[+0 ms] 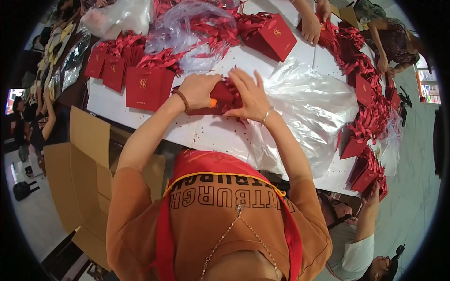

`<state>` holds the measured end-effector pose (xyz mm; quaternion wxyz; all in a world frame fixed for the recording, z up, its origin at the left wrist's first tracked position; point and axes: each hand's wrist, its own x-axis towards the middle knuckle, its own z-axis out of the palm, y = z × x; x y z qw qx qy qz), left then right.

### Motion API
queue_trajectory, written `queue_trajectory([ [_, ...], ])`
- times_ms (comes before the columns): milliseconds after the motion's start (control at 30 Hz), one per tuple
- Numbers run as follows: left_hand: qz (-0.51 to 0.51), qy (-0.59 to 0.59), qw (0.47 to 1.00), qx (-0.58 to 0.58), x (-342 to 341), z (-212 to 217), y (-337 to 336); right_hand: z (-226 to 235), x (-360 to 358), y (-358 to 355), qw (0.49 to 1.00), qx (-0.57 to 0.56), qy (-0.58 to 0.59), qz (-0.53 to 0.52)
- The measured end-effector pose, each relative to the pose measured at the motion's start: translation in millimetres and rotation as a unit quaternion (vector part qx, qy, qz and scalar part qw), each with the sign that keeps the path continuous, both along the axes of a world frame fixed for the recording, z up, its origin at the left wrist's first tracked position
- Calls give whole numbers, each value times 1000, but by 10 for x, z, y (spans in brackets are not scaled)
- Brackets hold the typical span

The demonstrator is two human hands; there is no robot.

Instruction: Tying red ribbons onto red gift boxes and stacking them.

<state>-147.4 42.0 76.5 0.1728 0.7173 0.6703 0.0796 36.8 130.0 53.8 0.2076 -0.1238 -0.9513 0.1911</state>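
A red gift bag (219,100) lies on the white table in front of me, with red ribbon at its right end. My left hand (199,91) is closed over the bag's left part, its fingers curled down onto it. A small orange piece (213,102) shows at that thumb; what it is I cannot tell. Around the right end of the bag, my right hand (251,96) has its fingers stretched and spread, the thumb touching the near side. Just left of my hands stands another red gift bag (144,89).
More red bags with ribbons (112,65) crowd the far left, and others (363,93) line the right edge. Clear plastic sheeting (309,112) covers the table to my right. A cardboard box (77,178) stands open at lower left. A person's hands (311,25) work across the table.
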Motion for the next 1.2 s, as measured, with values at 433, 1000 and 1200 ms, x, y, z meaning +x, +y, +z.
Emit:
queue_trajectory([
  [433, 210, -436, 839, 250, -466, -437, -657, -392, -202, -98, 988, -145, 38, 32],
  [1000, 118, -191, 974, 27, -271, 38, -578, -594, -245, -288, 968, -202, 74, -126],
  [1200, -22, 149, 979, 135, 296, -48, -339, -553, -145, -366, 965, -170, 113, -167],
])
